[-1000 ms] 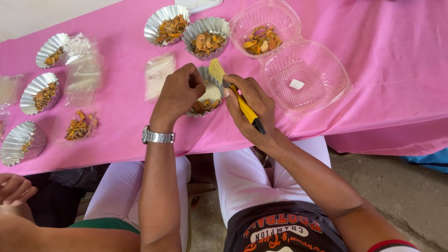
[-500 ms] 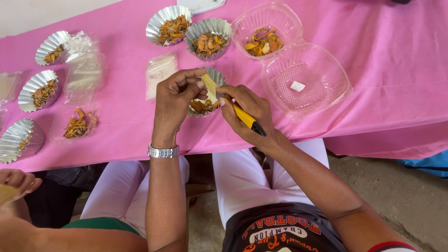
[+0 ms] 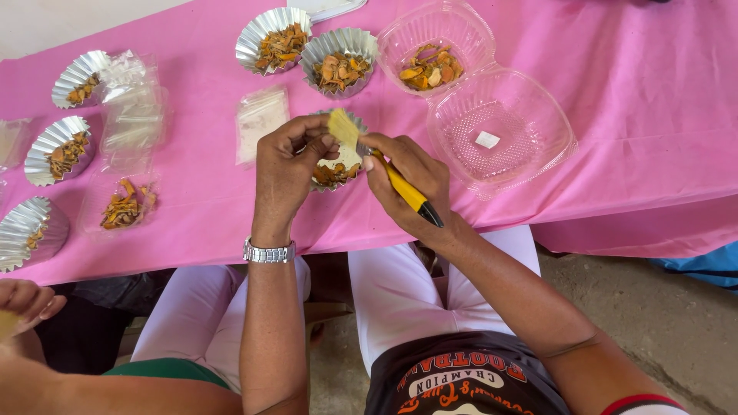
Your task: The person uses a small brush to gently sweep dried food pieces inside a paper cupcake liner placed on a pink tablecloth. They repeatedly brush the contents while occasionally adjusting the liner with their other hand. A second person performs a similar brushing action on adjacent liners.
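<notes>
I see the left hand (image 3: 286, 165) raised over the near edge of the pink tabletop (image 3: 630, 100), its fingers (image 3: 319, 144) pinched on a small pale yellow piece (image 3: 342, 127) that stands nearly upright between the two hands. A metal wristwatch (image 3: 269, 251) sits on that wrist. The right hand (image 3: 407, 184) is at 3 o'clock of the piece, clenched around a yellow-handled tool (image 3: 406, 192) with a black end pointing toward 5 o'clock; its working tip meets the piece, though I cannot make out the blade itself.

Directly under the piece, partly hidden by both hands, lies a fluted foil cup (image 3: 338, 170) holding orange-brown scraps and something pale. At 12 o'clock from it stand two more foil cups of orange chips (image 3: 278, 42) (image 3: 339, 63), touching each other. At 2 o'clock is a clear hinged plastic container (image 3: 507, 131), open, with chips in its far half and a small white square in its near half. At 10 o'clock a flat clear packet (image 3: 260, 121) lies on the cloth.

Far over at 9 o'clock, several foil cups (image 3: 54, 147) and clear bags (image 3: 131, 123) lie along the tabletop's left side. Another person's hand (image 3: 27, 301) shows at the lower left edge, well apart from the work.
</notes>
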